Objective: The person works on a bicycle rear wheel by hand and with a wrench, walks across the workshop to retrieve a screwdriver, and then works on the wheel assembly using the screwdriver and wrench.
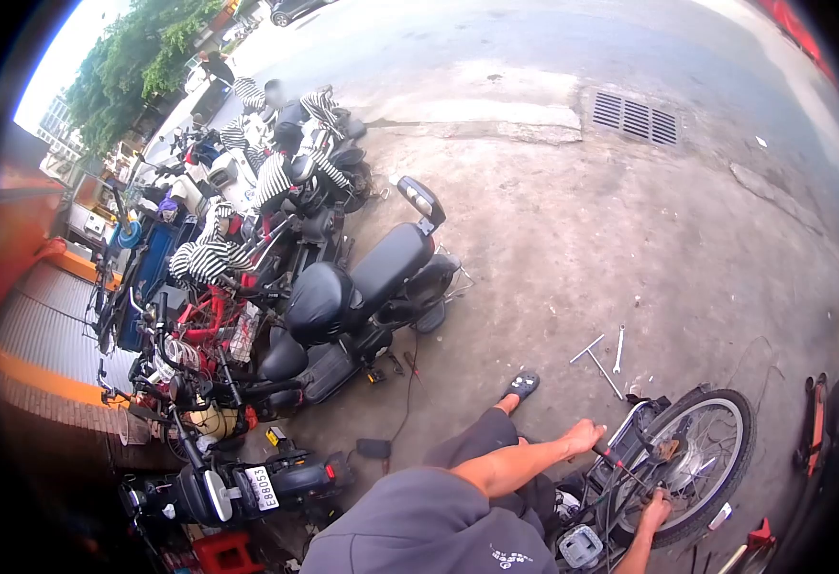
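My left hand [584,436] is closed at the near side of a bicycle-like wheel [740,459], beside a red and black handle [611,455]; what its fingers hold is too small to tell. Lower right, my right hand [660,507] has its fingers bent near the wheel's hub and spokes; what it grips cannot be made out. The wheel lies tilted, with a black tyre and silver rim, joined to a dark frame. A grey pedal-like part [580,546] sits below the frame.
A T-shaped wrench [597,366] and a spanner [618,349] lie on the concrete beyond the wheel. Parked scooters [381,273] crowd the left side. A floor drain [635,118] is at the upper right. Red-handled tools [761,536] lie at the lower right.
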`<state>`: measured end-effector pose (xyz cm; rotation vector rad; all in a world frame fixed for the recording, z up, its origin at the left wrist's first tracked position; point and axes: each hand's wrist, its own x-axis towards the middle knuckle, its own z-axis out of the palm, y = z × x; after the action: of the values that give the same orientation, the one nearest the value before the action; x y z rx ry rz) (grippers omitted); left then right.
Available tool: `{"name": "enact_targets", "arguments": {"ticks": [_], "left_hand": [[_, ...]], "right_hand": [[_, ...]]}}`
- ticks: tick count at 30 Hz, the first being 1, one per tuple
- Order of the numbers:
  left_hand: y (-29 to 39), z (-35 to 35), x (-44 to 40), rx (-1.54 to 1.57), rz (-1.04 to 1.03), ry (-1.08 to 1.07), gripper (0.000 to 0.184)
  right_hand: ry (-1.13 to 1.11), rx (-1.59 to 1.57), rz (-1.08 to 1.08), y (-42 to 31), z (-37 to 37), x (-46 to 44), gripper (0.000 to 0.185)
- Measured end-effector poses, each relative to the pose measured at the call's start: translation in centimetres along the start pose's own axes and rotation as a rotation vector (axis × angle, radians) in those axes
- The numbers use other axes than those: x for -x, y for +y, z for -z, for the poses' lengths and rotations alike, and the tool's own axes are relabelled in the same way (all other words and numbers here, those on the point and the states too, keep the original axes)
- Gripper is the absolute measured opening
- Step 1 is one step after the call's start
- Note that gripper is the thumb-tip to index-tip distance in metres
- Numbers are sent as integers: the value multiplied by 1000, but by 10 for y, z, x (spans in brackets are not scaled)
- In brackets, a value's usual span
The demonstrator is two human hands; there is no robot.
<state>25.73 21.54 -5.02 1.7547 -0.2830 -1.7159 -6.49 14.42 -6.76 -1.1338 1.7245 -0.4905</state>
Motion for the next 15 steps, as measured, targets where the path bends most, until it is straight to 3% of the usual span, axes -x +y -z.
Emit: {"name": "enact_targets", "arguments": {"ticks": [2, 5, 8, 11, 14, 15], "left_hand": [[8, 9, -1, -56, 246, -113, 51], [13, 7, 14, -67, 111, -113, 45], [-25, -6, -10, 122, -166, -2, 47], [-18, 0, -13, -52, -114, 25, 54], [19, 9, 20, -117, 95, -23, 57], [7, 4, 9, -155, -26, 51, 55]], "right_hand": [[7, 18, 6, 0, -1, 0, 18], [17, 20, 38, 6, 3, -2, 24], [30, -10, 22, 2, 0, 1, 21], [26, 16, 6, -2, -3, 3, 16], [40, -34, 9, -3, -4, 6, 15], [28, -41, 6, -5, -4, 6, 15]]}}
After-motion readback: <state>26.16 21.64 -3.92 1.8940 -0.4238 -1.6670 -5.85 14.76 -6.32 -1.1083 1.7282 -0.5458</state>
